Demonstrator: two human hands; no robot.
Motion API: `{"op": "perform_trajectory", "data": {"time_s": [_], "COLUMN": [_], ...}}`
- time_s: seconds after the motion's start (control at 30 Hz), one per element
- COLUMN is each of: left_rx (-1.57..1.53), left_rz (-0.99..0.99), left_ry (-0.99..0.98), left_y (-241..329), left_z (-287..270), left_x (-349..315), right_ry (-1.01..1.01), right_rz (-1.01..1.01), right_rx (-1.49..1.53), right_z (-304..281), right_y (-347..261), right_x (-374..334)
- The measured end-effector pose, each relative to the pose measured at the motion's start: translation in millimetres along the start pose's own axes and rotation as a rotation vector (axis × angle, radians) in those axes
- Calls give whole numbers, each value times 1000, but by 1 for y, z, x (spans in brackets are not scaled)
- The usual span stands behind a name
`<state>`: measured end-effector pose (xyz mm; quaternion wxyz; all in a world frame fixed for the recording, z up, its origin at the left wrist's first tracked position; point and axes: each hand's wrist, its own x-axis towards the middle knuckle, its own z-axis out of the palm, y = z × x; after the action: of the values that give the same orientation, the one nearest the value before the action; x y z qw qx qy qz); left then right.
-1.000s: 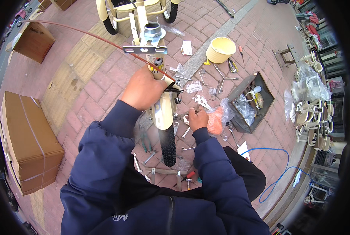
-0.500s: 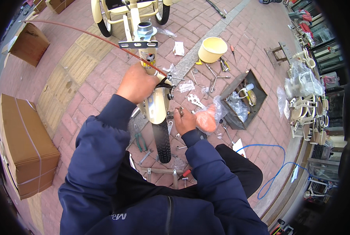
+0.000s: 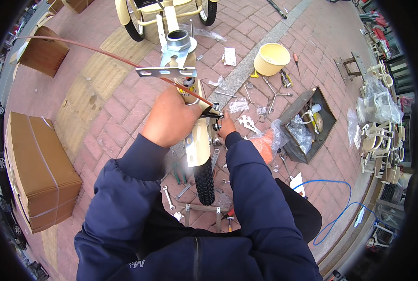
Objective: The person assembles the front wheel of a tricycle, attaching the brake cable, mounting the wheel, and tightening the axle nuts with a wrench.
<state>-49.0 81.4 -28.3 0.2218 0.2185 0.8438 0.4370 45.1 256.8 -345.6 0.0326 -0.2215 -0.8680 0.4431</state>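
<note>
In front of me is a cream tricycle's front end, with a fender [image 3: 198,152] over a knobbly black tyre [image 3: 204,185]. My left hand [image 3: 170,121] is closed at the fork top, its fingertips at the black brake caliper [image 3: 210,113]. Across the frame, a reddish-brown brake cable [image 3: 110,55] runs down to that caliper. On the caliper's right side, my right hand [image 3: 226,127] has its fingers bent together; whatever they pinch is mostly hidden. Above the hands sit a slotted metal bracket [image 3: 166,72] and an open steering tube [image 3: 178,38].
To the right stand a cream bucket [image 3: 271,60] and a metal toolbox [image 3: 310,125]. Wrenches, a flat multi-hole spanner [image 3: 249,124] and plastic bags litter the brick paving. A large carton [image 3: 45,171] is at left; a blue hose [image 3: 330,181] curves at right.
My right hand has moved up from beside the fender to the brake caliper. The left hand stays by the fork top. The whole view has shifted slightly.
</note>
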Motion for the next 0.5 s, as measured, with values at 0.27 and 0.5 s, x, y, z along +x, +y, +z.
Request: {"op": "perform_trajectory", "data": {"time_s": [0.27, 0.5], "left_rx": [40, 83], "left_rz": [29, 69], "left_ry": [46, 68], "left_y": [-4, -4], "left_z": [2, 3], "left_x": [0, 1], "right_ry": [-358, -694], "right_rz": [956, 99], "right_rx": [737, -204], "right_z": [22, -59], "right_y": [17, -35], "right_x": [-70, -124]}}
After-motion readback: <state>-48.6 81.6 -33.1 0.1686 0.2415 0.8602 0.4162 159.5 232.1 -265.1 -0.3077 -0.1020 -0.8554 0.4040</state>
